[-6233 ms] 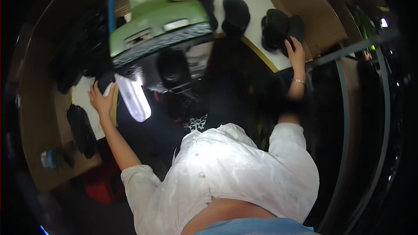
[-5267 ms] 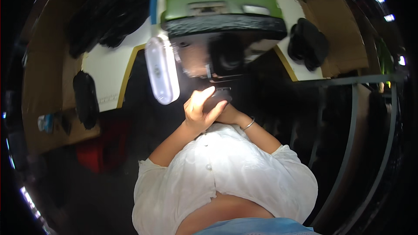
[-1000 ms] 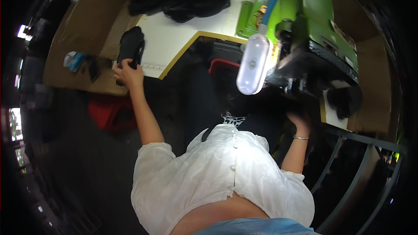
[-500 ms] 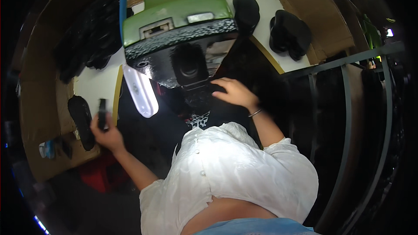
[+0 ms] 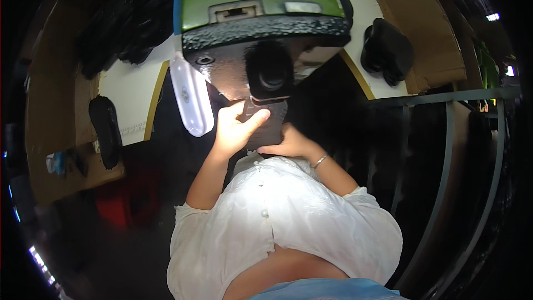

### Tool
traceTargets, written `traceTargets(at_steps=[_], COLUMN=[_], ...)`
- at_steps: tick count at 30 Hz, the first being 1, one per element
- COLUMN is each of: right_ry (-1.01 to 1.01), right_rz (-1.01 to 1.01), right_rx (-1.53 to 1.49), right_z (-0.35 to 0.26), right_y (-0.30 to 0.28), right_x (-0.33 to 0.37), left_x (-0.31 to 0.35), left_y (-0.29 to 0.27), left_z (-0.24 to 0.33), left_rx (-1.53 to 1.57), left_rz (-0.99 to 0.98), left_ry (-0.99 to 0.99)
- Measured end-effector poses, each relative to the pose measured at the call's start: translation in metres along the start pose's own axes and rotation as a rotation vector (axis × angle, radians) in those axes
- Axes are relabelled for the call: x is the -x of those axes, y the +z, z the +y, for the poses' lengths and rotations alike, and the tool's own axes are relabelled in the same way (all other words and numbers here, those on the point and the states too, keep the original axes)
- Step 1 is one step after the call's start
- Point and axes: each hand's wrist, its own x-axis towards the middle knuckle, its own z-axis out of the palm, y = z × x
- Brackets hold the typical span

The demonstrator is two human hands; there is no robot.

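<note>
Beneath the front of a green sewing-machine-like head, both hands hold a dark grey, flat-looking piece. My left hand grips its left side, thumb lying across the top and fingers partly hidden behind. At its lower right edge, my right hand has the thumb stretched along the near end; its other fingers go out of sight under the piece. The far end of the piece is hidden below the machine's black block. I cannot tell exactly what the piece is.
A lit white lamp hangs left of the hands. Black oblong cases lie on the white tabletop: one at left, a heap at far left, several at right. Cardboard walls edge the table. Metal rails stand right, a red stool lower left.
My left hand has come from the left table edge, where it held a small black thing, to the piece under the machine. My right hand has moved down and nearer. The view has shifted slightly.
</note>
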Motion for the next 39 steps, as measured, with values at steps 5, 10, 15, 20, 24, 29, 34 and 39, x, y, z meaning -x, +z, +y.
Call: traceTargets(at_steps=[5, 10, 15, 20, 24, 29, 34, 39], right_ry=[-0.017, -0.244, -0.352, -0.412, -0.432, -0.46, -0.426, -0.256], right_rz=[-0.098, 0.354, 0.424, 0.334, 0.362, 0.389, 0.34, 0.215], right_rx=[0.373, -0.242, -0.279, -0.277, -0.127, -0.04, -0.139, -0.375], right_z=[-0.031, -0.036, -0.062, -0.065, -0.075, -0.082, -0.081, -0.032], right_y=[-0.085, -0.115, -0.088, -0.042, -0.018, -0.013, -0.014, -0.033], right_x=[0.02, 0.035, 0.013, -0.018, -0.032, -0.04, -0.041, -0.023], left_x=[0.013, 0.008, 0.017, 0.034, 0.041, 0.036, 0.015, 0.002], left_y=[0.002, 0.006, -0.015, -0.064, -0.089, -0.082, -0.002, 0.019], left_z=[-0.01, -0.004, -0.007, -0.018, -0.029, -0.063, -0.031, -0.007], left_rx=[0.14, -0.049, 0.04, 0.077, 0.067, -0.295, -0.123, 0.117], left_rz=[0.06, 0.086, 0.219, 0.382, 0.319, 0.009, 0.118, 0.123], left_ry=[-0.04, -0.033, -0.026, 0.071, 0.014, -0.172, 0.11, 0.022])
